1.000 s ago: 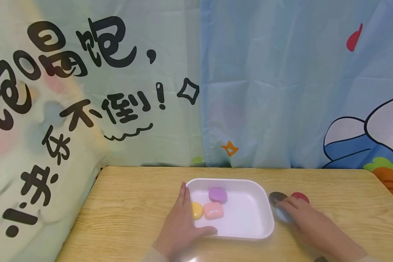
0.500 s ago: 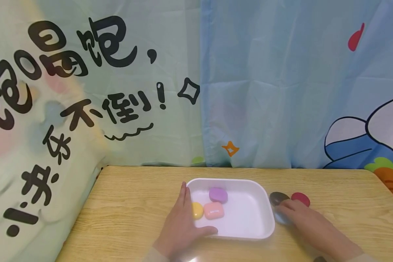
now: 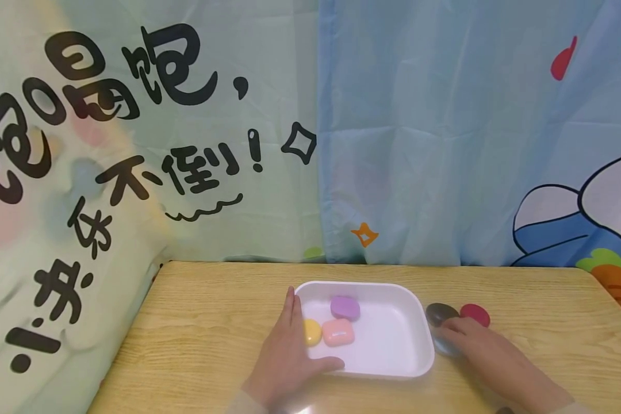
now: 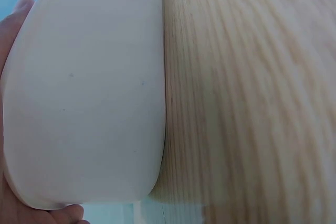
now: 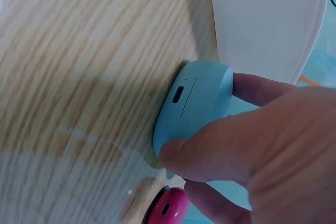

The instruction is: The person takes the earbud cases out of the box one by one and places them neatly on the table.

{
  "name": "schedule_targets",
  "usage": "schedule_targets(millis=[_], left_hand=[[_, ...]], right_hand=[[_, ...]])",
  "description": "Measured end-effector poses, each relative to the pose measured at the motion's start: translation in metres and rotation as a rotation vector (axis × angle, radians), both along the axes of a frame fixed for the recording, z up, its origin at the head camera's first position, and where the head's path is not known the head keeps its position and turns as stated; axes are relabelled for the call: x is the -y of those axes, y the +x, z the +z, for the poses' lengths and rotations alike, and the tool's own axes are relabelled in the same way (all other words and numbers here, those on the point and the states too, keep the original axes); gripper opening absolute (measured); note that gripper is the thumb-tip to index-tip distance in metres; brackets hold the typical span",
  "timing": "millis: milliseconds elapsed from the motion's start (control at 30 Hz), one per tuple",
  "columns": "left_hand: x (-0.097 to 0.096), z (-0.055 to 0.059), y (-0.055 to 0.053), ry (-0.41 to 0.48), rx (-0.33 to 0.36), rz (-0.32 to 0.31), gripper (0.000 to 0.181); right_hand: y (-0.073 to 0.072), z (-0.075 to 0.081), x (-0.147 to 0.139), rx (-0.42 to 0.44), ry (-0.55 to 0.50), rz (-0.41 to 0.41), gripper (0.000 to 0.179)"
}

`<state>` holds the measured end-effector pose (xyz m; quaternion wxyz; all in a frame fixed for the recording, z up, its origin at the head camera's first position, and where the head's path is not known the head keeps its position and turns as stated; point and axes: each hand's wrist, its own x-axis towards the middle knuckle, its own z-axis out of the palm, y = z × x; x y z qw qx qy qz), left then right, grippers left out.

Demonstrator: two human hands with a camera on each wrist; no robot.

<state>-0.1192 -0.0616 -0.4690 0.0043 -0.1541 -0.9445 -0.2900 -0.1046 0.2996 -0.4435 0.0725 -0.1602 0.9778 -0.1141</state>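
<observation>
A white tray (image 3: 388, 328) lies on the table. My left hand (image 3: 284, 345) holds it by the left end, fingers along the side and thumb over the near rim. In the left wrist view, fingertips (image 4: 68, 214) wrap its corner. To the tray's right, my right hand (image 3: 483, 351) pinches a light blue earbud case (image 5: 197, 98) between thumb and fingers, close against the table. The case shows a small charging slot and a lid seam. Directly behind it are a dark grey case (image 3: 441, 313) and a crimson case (image 3: 474, 314).
Inside the tray sit a purple case (image 3: 345, 308), a pink case (image 3: 338, 332) and a yellow piece (image 3: 312, 332), which my left hand partly covers. A dark object (image 3: 505, 410) peeks in at the bottom edge. A printed curtain (image 3: 393, 144) hangs behind the wooden table (image 3: 212, 310).
My right hand has shifted very slightly at the blue case, showing a little more of the dark grey case. The left hand and tray stay in place.
</observation>
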Motion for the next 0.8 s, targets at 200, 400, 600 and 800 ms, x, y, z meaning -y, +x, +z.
schedule_targets(millis=[200,400,600,800], left_hand=[[0.000,0.000,0.000,-0.004,0.002,0.000,0.138],[0.000,0.000,-0.001,0.002,0.008,0.003,0.137],[0.000,-0.001,-0.002,0.003,0.004,-0.001,0.137],[-0.001,0.000,-0.002,0.002,-0.001,-0.001,0.138]], right_hand=[[0.002,-0.003,-0.001,-0.059,0.009,0.028,0.032],[0.005,0.003,0.001,-0.013,-0.034,-0.025,0.042],[0.008,0.010,0.005,-0.086,-0.053,-0.050,0.036],[0.009,0.013,0.007,-0.374,-0.022,0.088,0.047]])
